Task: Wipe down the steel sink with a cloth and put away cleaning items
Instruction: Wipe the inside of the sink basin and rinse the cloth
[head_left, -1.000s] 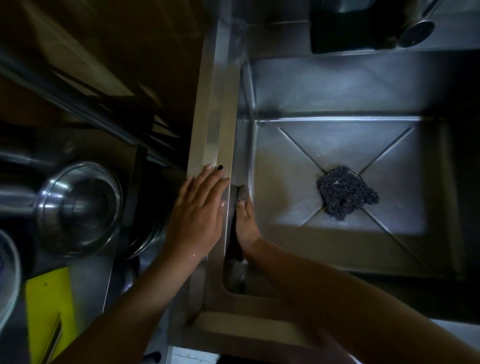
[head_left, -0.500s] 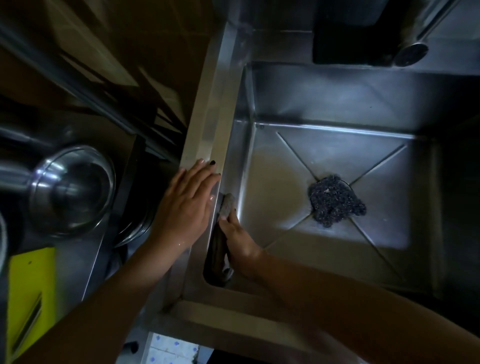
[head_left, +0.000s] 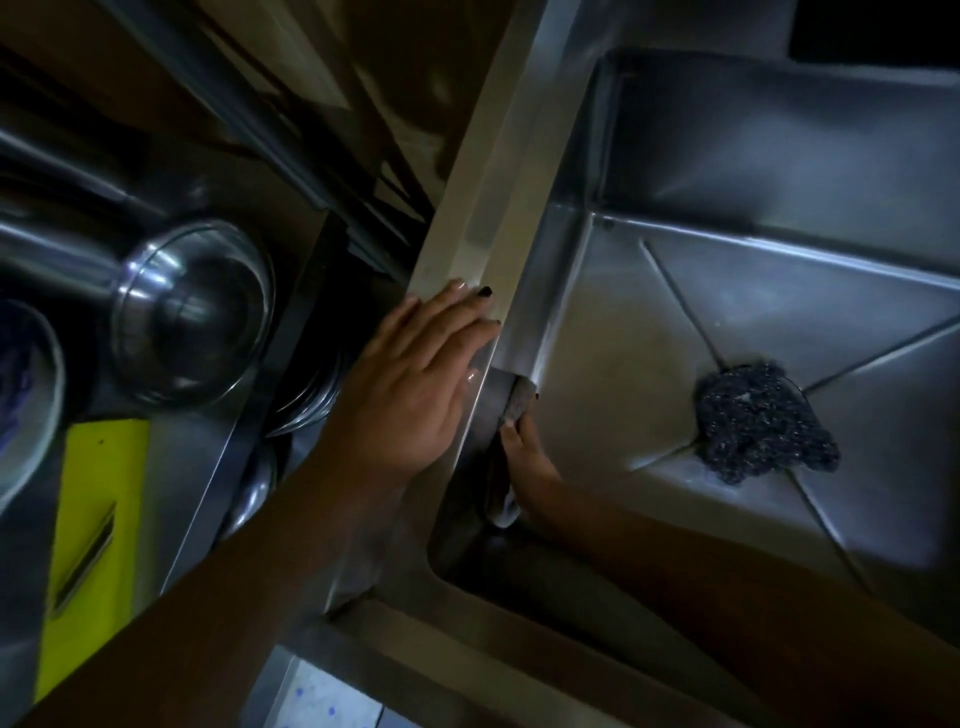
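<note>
The coming stroke turns on the left inner wall of the steel sink (head_left: 566, 270), whose long axis runs from about 7 o'clock up to 1 o'clock in the head view. The cloth (head_left: 518, 397) is pressed against that wall just under the rim, at 12 o'clock from the right hand (head_left: 527, 457), so the unwiped stretch of wall probably lies ahead of the fingertips towards 1 o'clock. The right hand is the nearer one and the only one inside the basin. As far as the dim light allows, its fingers and thumb are closed round the bunched cloth, with a tail of cloth hanging behind the wrist towards 6 o'clock. The left hand (head_left: 410, 384) lies flat and spread on the rim at 10 o'clock from the cloth, fingers straight, holding nothing, apparently bracing. A steel scrubber (head_left: 758, 423) sits over the drain at 3 o'clock from the right hand, well apart, not yet put away.
</note>
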